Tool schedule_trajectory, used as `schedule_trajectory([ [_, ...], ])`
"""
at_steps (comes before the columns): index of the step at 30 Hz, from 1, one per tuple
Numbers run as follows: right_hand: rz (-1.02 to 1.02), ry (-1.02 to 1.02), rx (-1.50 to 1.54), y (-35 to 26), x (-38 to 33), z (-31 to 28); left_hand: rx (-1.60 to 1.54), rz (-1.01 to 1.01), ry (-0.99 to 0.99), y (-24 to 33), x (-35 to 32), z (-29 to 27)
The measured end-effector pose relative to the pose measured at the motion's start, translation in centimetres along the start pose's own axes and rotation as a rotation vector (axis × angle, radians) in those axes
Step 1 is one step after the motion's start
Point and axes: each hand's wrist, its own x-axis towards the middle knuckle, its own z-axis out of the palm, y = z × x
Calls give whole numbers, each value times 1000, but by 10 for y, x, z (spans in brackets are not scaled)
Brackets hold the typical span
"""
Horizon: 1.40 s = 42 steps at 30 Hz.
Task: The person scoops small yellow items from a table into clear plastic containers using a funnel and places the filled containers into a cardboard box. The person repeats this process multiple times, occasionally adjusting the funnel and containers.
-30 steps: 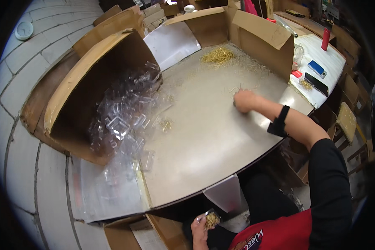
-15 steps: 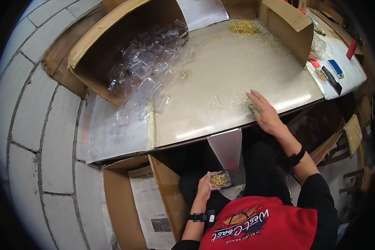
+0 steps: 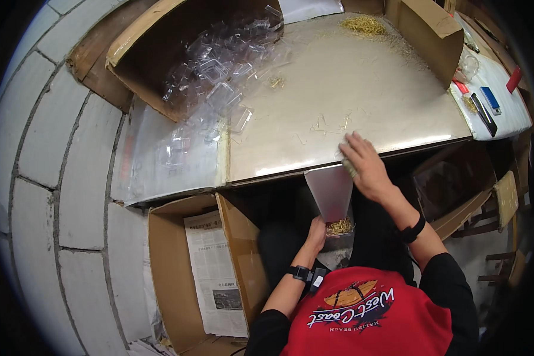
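My left hand [image 3: 318,235] grips a small clear plastic box [image 3: 340,234] filled with thin gold-coloured metal pieces [image 3: 339,225]. It holds the box beneath the lower end of a pale grey chute [image 3: 330,191], which slopes down from the table's front edge. At the top of that chute is my right hand [image 3: 366,168], its fingers stretched out and partly spread, with nothing visible in it. The thumb side looks blurred. A few loose gold-coloured pieces [image 3: 323,124] lie on the table [image 3: 279,142] just beyond the right fingertips.
Many clear plastic boxes [image 3: 219,71] spill from a cardboard box [image 3: 130,56] at left. A heap of gold-coloured pieces [image 3: 363,25] lies at the back. A cardboard bin [image 3: 166,279] with newspaper stands below the table. To the right are a blue object [image 3: 490,99] and a black tool [image 3: 484,115].
My left hand has brought the filled box up and right, under the chute. My right hand has moved from the tabletop to the chute's top. Fewer loose pieces show near its fingers.
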Motion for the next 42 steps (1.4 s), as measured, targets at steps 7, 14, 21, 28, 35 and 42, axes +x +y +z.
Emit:
schedule_trajectory([
  [7,-88,-232,216,-37,-59,-18,-101,75,-19,6,-10,7],
  [14,121,-349,443,-17,-111,-18,-69,-56,-130,-9,-33,-20],
  [21,-109,-311,444,-38,-117,2,43,71,-73,29,-68,-9],
  [28,-314,-377,189,-61,-104,-3,-17,214,19,70,-90,22],
  [35,-59,-12,553,-51,-85,-21,4,301,78,79,-92,29],
  [42,668,-381,1354,-35,-97,-2,-37,360,24,89,-99,26],
])
